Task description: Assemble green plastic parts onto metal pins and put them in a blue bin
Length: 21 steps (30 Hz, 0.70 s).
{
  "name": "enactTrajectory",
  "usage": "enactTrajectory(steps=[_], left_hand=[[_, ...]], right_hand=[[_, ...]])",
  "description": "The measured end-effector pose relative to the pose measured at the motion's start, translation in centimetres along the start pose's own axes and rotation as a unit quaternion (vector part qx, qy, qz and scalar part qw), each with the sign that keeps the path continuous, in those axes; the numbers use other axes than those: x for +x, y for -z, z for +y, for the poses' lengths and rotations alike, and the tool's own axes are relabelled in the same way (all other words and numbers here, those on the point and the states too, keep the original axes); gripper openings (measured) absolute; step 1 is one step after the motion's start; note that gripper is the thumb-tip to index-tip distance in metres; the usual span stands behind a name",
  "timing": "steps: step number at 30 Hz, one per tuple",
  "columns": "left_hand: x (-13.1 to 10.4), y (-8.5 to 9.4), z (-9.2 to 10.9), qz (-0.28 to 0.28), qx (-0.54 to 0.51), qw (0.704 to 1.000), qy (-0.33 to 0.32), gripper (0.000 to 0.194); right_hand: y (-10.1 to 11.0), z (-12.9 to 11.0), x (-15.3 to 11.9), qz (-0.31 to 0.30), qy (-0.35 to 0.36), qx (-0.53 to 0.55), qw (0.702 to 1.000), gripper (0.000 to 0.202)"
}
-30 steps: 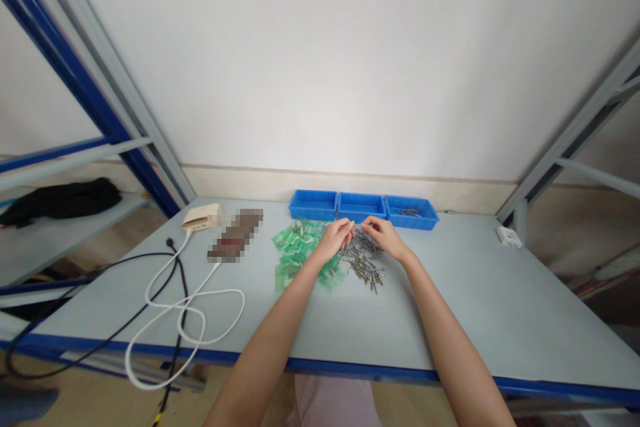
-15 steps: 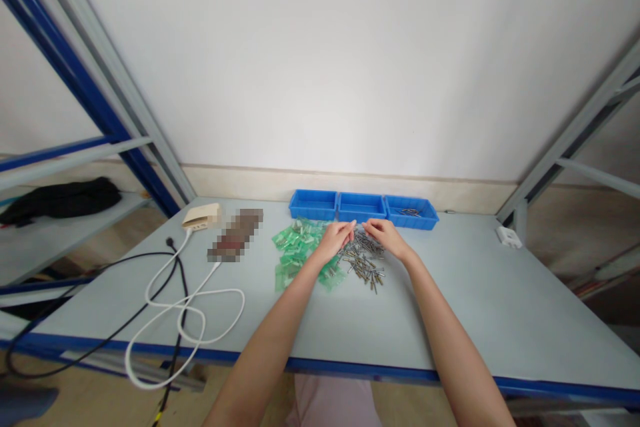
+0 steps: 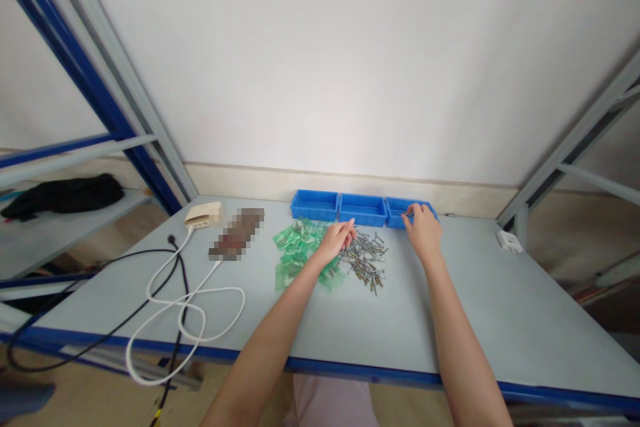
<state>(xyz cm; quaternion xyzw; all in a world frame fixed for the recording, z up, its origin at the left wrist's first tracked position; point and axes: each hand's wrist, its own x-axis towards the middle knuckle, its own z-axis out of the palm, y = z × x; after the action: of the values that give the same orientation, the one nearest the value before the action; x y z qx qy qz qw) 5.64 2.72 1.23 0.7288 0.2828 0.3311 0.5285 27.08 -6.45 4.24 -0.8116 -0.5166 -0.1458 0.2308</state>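
My left hand [image 3: 340, 240] is over the edge of a pile of thin metal pieces [image 3: 369, 260], its fingers curled together. Whatever it holds, if anything, is too small to make out. The pieces look like screws or pins, some with brass-coloured ends. Beside them, partly under my left hand, lie several green clear plastic bags [image 3: 300, 250]. My right hand [image 3: 424, 230] reaches over the front wall of the right blue bin [image 3: 395, 217], fingertips pinched. Small metal pieces [image 3: 408, 214] show right at those fingertips; whether they are gripped is unclear.
Left of that bin stand a middle blue bin [image 3: 363, 219] and a left blue bin [image 3: 315, 213]. A beige box [image 3: 203, 214], a blurred-out object [image 3: 237, 235], a white cable [image 3: 200, 290] and a black cable [image 3: 183, 277] occupy the left. A small white device [image 3: 509, 241] sits far right.
My right hand has moved right, away from my left hand, to the right blue bin. My left hand stays almost in place beside the metal pile.
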Motion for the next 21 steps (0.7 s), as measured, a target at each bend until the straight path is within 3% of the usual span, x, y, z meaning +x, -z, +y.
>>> enactTrajectory(steps=[2, 4, 6, 11, 18, 21], left_hand=[[0.0, 0.1, 0.1, 0.001, 0.007, 1.0, 0.004, 0.056], [0.0, 0.1, 0.1, 0.0, 0.016, 1.0, 0.003, 0.056], [0.0, 0.2, 0.0, -0.001, 0.021, 1.0, 0.001, 0.056], [-0.1, 0.1, 0.0, 0.0, 0.028, 1.0, 0.002, 0.055], [-0.1, 0.1, 0.1, -0.001, 0.038, 0.999, -0.004, 0.055], [-0.2, 0.2, 0.2, -0.001, 0.046, 0.999, -0.004, 0.055]], right_hand=[[0.0, -0.9, -0.1, -0.13, 0.081, 0.077, 0.985, 0.018], [-0.2, -1.6, -0.1, -0.25, 0.128, 0.119, 0.952, 0.012], [-0.8, -2.1, -0.2, -0.306, 0.124, 0.111, 0.938, 0.011], [-1.9, -2.0, -0.3, -0.341, 0.105, 0.116, 0.927, 0.012], [-2.3, -1.3, -0.3, -0.282, 0.124, 0.16, 0.938, 0.016], [-2.3, -1.2, -0.2, -0.295, 0.142, 0.195, 0.924, 0.02]])
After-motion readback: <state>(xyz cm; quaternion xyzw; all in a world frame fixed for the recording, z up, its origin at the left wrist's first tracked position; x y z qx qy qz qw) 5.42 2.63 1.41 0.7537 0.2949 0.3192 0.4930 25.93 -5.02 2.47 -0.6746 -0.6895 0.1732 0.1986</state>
